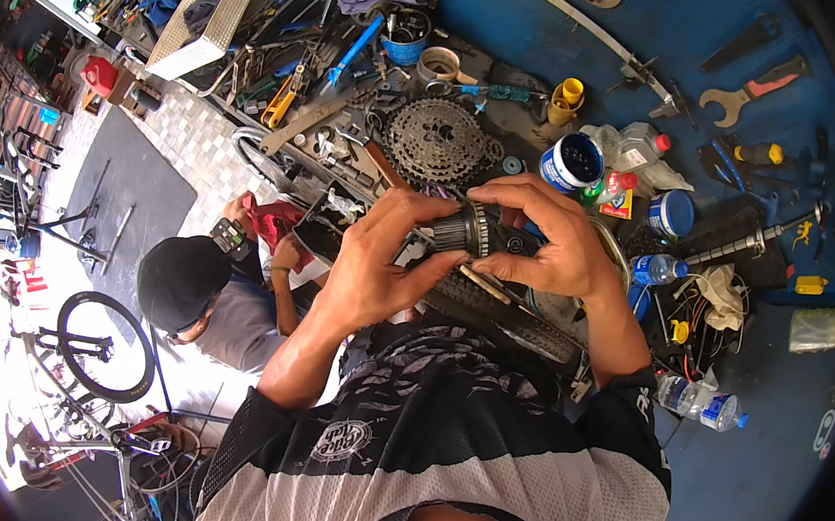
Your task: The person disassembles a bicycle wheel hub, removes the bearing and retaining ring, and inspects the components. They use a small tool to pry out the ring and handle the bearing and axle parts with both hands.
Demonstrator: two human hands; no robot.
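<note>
"Fingers of the left hand: state?"

"Curled, partly spread. Index on top, thumb underneath, gripping the left end of a dark ribbed metal cylinder with a toothed silver ring."

"Right hand?"

"Same pinch, other end. Fingers over the top by the ring, thumb below. Gap about as wide as the part."

"Where's the part?"

"Held between both hands, in front of the chest. Black knobbly bicycle tyre shows just below it."

"Nearby?"

"Round grey multi-ring sprocket cassette lying flat, just beyond the left hand. Blue-and-white plastic tub, dark inside, beyond the right."

"Anyone else?"

"Yes, co-worker in a black cap, off to the left, hands at a crumpled red cloth."

"Wall?"

"Blue; open-ended wrench with a red-and-black handle hanging there, upper right."
</note>
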